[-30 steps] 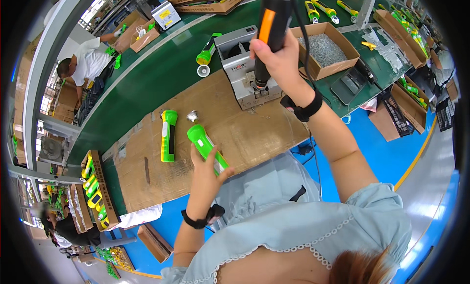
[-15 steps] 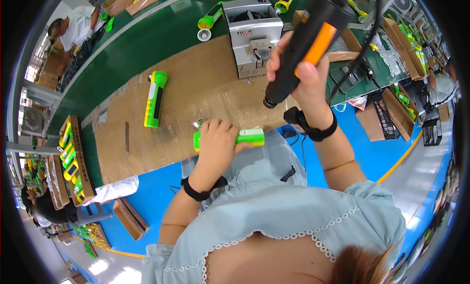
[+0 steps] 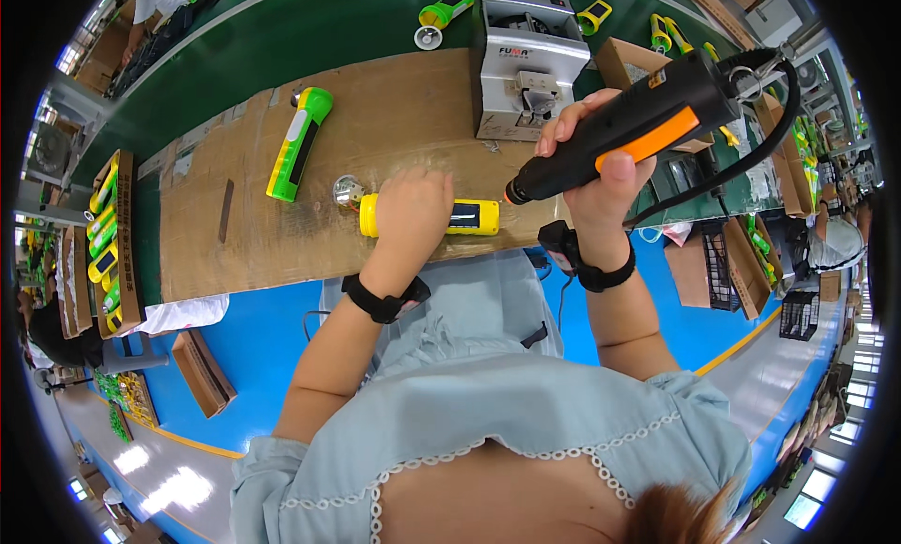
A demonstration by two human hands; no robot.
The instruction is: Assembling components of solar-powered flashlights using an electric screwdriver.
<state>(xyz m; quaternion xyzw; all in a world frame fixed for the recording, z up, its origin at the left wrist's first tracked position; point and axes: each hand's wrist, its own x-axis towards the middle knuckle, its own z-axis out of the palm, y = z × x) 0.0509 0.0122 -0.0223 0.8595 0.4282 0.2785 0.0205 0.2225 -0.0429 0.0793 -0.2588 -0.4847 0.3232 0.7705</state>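
My left hand (image 3: 413, 206) is closed over the middle of a flashlight (image 3: 477, 217), which lies along the near part of the cardboard sheet with its yellow side up and a dark panel near its right end. Beside its left end is a round silvery reflector (image 3: 348, 190). My right hand (image 3: 605, 164) grips a black electric screwdriver (image 3: 666, 117) with an orange lever. Its tip points down and left, just off the right end of the flashlight. Farther left on the cardboard, a green and yellow flashlight (image 3: 300, 145) lies apart from both hands.
Cardboard (image 3: 272, 253) covers part of the green bench. A silver machine (image 3: 526, 70) stands at the back, next to an open carton (image 3: 624, 61). A long box of flashlights (image 3: 131, 253) sits at the left. A black cable (image 3: 793, 136) loops from the screwdriver.
The flashlight under my left hand has rolled from its green side to its yellow side, and the reflector shows more fully. The screwdriver has tilted flatter, its tip closer to the flashlight's end.
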